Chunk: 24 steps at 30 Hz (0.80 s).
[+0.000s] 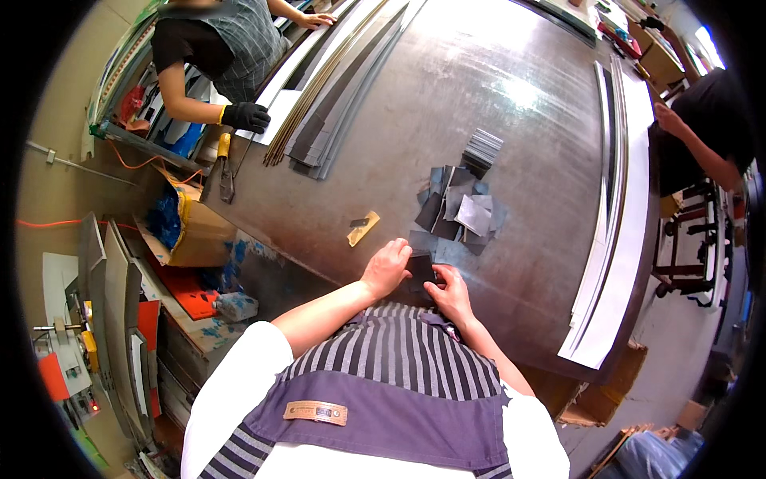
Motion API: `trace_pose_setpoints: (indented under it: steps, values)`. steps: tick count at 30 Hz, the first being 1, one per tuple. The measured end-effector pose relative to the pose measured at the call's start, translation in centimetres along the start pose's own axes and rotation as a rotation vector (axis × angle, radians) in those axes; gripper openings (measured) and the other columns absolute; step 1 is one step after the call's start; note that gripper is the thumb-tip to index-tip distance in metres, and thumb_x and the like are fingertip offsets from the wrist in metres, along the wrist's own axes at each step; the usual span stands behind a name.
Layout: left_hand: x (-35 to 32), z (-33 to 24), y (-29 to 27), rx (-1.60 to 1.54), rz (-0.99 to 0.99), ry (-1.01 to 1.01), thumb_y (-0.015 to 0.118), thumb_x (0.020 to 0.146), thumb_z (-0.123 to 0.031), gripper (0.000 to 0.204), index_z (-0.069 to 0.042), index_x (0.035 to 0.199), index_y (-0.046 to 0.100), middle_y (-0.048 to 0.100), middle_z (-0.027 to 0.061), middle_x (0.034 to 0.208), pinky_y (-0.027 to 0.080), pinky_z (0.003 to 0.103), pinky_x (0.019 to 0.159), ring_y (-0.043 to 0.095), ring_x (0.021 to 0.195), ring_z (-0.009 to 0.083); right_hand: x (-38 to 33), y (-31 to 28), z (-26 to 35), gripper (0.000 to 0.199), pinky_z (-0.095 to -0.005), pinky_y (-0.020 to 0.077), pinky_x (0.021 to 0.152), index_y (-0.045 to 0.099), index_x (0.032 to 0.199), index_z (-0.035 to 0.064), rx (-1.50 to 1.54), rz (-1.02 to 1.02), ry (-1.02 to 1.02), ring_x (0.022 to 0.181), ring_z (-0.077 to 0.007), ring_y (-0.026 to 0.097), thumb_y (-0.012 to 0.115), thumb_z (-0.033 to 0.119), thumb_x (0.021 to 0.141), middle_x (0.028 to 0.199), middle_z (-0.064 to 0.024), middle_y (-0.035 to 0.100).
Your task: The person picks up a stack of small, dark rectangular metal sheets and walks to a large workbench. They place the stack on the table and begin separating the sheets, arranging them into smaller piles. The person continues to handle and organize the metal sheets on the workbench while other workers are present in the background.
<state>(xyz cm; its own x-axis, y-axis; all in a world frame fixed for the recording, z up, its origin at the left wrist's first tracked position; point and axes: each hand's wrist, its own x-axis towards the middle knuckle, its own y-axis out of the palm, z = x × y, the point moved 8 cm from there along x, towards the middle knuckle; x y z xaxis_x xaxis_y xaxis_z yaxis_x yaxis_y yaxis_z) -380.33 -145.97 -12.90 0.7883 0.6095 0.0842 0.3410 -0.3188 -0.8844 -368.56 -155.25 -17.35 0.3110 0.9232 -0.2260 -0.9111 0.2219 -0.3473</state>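
Note:
At the near edge of the metal-topped table (335,231), my left hand (388,268) and my right hand (450,292) hold a small dark rectangular sheet piece (420,271) between them. The fingers of both are closed on its sides. Just beyond lies a loose heap of dark and bluish-grey cut pieces (459,203), with a lighter grey square (474,214) on top. A neat stack of similar pieces (483,150) stands behind the heap. Left of my hands is a yellowish strip (363,230) with a small dark piece on it.
Long metal strips (343,96) lie along the table's left side; more long white strips (614,239) run along the right. A yellow-handled tool (226,164) rests at the left edge. One co-worker's gloved hand (246,117) touches the left side; another person (706,128) stands right.

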Motion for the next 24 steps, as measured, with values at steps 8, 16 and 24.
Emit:
trace_pose_setpoints:
  steps: [8,16,24]
  values:
    - [0.3,2.0,1.1,-0.322,0.118,-0.092,0.079,0.062,-0.01,0.045,-0.006,0.096,0.049,0.058,0.0129,0.081,0.047,0.04,0.073,0.058,0.084,0.0328,-0.2,0.2,1.6,0.023,-0.0245,0.0461,0.066,0.058,0.094,0.0018,0.023,-0.071,0.071,0.07,-0.0112,0.055,0.071,0.009,0.077,0.077,-0.0029,0.061]
    - [0.2,1.3,-2.7,-0.881,0.197,-0.245,0.073,0.079,-0.017,0.021,-0.001,0.09,0.064,0.063,0.0031,0.069,0.046,0.026,0.059,0.055,0.062,0.0069,-1.2,1.0,3.7,0.018,-0.0246,0.0471,0.074,0.06,0.102,0.0005,0.698,-0.124,0.077,0.08,-0.0086,0.058,0.061,0.002,0.085,0.091,-0.0008,0.065]
    - [-2.6,-0.3,-5.2,-0.917,0.547,-0.127,0.063,0.088,-0.026,0.027,0.0,0.081,0.067,0.067,0.0058,0.072,0.049,0.027,0.063,0.061,0.069,0.0093,-3.4,0.8,10.3,0.024,-0.0272,0.0461,0.067,0.06,0.092,-0.0012,0.23,-0.337,0.067,0.075,-0.0083,0.054,0.065,0.022,0.089,0.084,-0.0043,0.065]
